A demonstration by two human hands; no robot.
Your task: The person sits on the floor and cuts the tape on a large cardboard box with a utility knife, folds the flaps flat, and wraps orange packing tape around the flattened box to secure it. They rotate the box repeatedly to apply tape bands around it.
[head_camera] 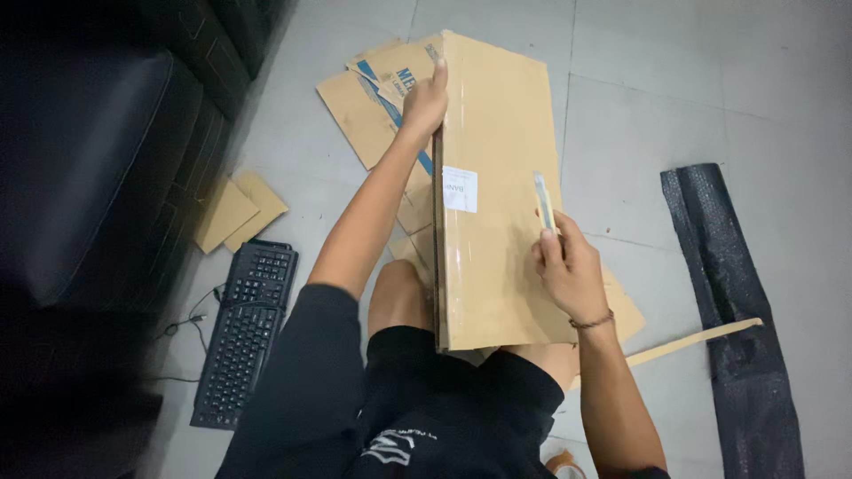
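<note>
Right now my left hand [426,102] grips the far left edge of the cardboard box [497,195], fingers wrapped over the edge and pressed against the panel. That box stands tilted on my lap, its broad brown face turned to the right, with a white label [460,189] near the middle. My right hand [568,270] is closed around a utility knife [543,202], the blade end against the box face. Flattened cardboard pieces [373,98] lie on the floor beyond. To the left sits a black keyboard [241,333]; to the right, a black mesh strip [728,293].
</note>
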